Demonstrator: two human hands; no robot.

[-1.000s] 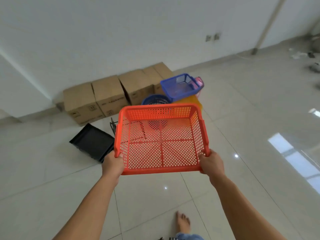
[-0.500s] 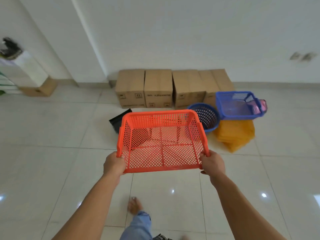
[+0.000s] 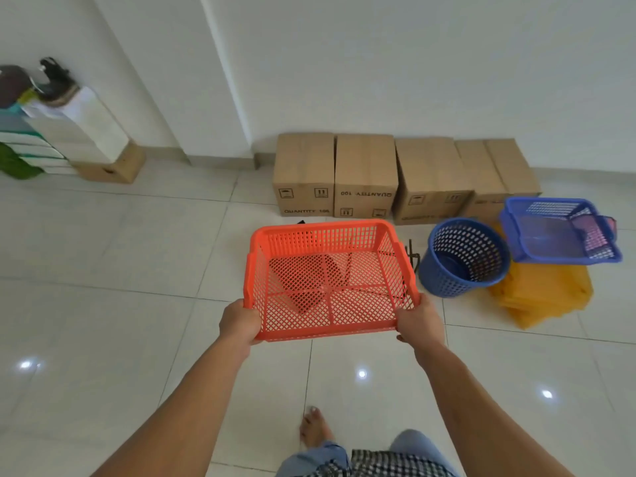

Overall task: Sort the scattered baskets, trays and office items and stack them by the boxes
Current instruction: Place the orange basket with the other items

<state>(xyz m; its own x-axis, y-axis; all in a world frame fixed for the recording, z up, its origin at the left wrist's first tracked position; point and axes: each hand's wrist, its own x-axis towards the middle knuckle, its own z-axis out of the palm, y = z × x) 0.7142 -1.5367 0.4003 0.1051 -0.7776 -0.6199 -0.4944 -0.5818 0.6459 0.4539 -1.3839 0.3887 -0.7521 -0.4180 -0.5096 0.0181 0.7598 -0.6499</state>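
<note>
An orange mesh basket (image 3: 328,242) is held in the air in front of me. My left hand (image 3: 239,321) grips its near left corner and my right hand (image 3: 416,321) grips its near right corner. Through the mesh a black tray (image 3: 303,280) shows on the floor beneath. A row of cardboard boxes (image 3: 364,173) stands against the wall beyond. To their right sit a round blue mesh bin (image 3: 464,258) and a blue rectangular basket (image 3: 557,232) with a pink item inside, resting on a yellow pile (image 3: 543,294).
A small black metal item (image 3: 413,253) lies between the orange basket and the round bin. At far left a white shelf unit (image 3: 79,132) holds clutter, with a low cardboard box (image 3: 113,166) at its foot. My bare foot (image 3: 315,428) is on the tiled floor.
The view has swung to face the boxes squarely and come closer. The orange basket stays in both hands and now hangs over the black tray.
</note>
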